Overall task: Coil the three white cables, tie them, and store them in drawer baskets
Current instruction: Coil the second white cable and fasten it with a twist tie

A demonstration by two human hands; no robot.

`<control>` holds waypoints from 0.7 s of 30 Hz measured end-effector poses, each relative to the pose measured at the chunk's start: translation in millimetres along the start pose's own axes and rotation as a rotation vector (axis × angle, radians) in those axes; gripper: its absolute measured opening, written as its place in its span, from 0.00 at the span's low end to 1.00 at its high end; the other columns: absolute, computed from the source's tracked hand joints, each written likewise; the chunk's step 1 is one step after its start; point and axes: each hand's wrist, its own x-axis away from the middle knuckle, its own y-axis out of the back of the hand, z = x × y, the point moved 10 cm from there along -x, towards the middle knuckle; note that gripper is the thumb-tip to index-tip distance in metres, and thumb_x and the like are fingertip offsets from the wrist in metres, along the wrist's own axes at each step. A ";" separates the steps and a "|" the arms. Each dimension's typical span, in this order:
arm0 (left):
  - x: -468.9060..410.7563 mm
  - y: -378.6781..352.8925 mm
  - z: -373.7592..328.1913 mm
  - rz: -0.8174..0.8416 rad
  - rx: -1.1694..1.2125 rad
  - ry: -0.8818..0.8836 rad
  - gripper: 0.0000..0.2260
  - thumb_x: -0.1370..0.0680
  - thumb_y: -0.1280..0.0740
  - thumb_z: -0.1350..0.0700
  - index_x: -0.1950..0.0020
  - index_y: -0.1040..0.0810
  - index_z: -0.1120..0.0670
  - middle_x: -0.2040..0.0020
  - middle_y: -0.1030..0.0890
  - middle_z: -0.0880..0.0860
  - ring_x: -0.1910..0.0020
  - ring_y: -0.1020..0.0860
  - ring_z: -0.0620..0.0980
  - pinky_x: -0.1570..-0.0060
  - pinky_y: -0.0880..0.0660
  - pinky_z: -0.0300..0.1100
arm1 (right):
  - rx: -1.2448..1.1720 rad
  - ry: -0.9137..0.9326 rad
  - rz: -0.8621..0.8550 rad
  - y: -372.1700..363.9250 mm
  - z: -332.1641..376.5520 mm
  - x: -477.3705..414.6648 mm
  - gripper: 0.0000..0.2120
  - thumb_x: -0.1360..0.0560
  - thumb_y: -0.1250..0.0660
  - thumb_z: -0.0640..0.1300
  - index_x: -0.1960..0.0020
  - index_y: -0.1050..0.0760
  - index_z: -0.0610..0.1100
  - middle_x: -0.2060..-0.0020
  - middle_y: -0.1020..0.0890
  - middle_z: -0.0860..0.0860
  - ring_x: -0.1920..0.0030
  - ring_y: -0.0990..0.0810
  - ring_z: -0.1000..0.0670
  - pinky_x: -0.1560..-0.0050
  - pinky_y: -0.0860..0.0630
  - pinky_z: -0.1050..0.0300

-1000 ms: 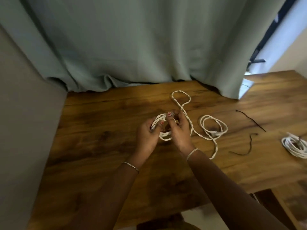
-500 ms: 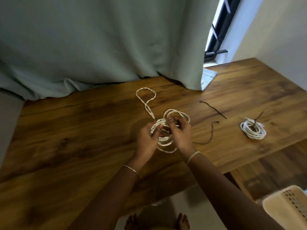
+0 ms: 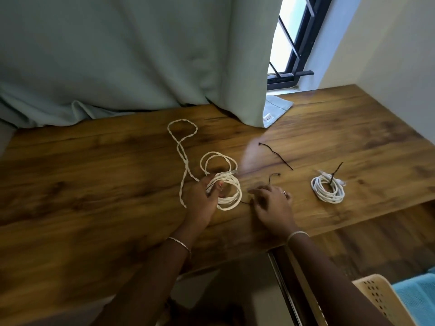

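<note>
- since the earlier frame the right hand point(image 3: 273, 205) has left the loose coil point(image 3: 231, 184) and moved right to the black tie point(image 3: 273, 178); the coil now lies on the bench point(image 3: 94, 184).
- curtain point(image 3: 117, 55) hangs behind the bench, its hem on the far edge.
- cream perforated basket point(image 3: 376, 300) shows at lower right, below the bench.
- left hand point(image 3: 202, 196) grasps the loose coil's left side, thumb through the loops.
- right hand is released, blurred fingers spread over the tie.
- twisted cable point(image 3: 182, 137) runs from beside the left hand toward the curtain, ending in a loop.
- tied coil point(image 3: 328, 190) sits well to the right.
- second black tie point(image 3: 276, 155) lies between both coils, farther back.
</note>
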 end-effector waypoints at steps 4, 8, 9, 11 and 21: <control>4.2 4.1 -3.1 -0.026 0.010 0.029 0.14 0.23 0.33 0.54 0.39 0.21 0.58 0.52 0.16 0.59 0.51 0.18 0.54 0.47 0.23 0.49 | 0.249 0.132 -0.070 3.1 2.6 3.0 0.10 0.24 0.36 0.47 0.45 0.21 0.52 0.45 0.21 0.53 0.38 0.27 0.49 0.35 0.46 0.48; 5.0 7.6 -2.1 -0.035 0.016 0.027 0.12 0.22 0.33 0.55 0.42 0.21 0.59 0.52 0.16 0.57 0.57 0.18 0.49 0.54 0.22 0.37 | 0.327 0.171 -0.124 7.0 8.4 0.9 0.05 0.24 0.36 0.42 0.53 0.22 0.49 0.54 0.19 0.50 0.47 0.22 0.45 0.38 0.41 0.46; 5.9 9.1 -2.6 -0.040 0.021 0.028 0.12 0.22 0.34 0.55 0.42 0.21 0.60 0.53 0.16 0.57 0.59 0.19 0.46 0.58 0.24 0.32 | 0.327 0.174 -0.119 6.5 10.1 0.0 0.05 0.24 0.37 0.42 0.53 0.23 0.48 0.54 0.19 0.50 0.47 0.22 0.45 0.38 0.40 0.45; 5.8 11.5 -3.7 -0.049 0.026 0.020 0.11 0.22 0.34 0.55 0.43 0.20 0.60 0.54 0.16 0.55 0.58 0.18 0.47 0.59 0.25 0.31 | 0.286 0.167 -0.114 8.4 12.7 -2.1 0.05 0.23 0.39 0.43 0.52 0.25 0.48 0.53 0.20 0.50 0.47 0.23 0.46 0.36 0.40 0.46; -19.3 27.8 0.7 -0.095 0.021 0.026 0.12 0.22 0.34 0.54 0.40 0.21 0.57 0.49 0.17 0.55 0.50 0.19 0.52 0.51 0.25 0.39 | 0.102 0.319 -0.274 59.3 90.1 -11.9 0.07 0.23 0.40 0.46 0.51 0.26 0.45 0.59 0.18 0.51 0.57 0.20 0.47 0.42 0.32 0.48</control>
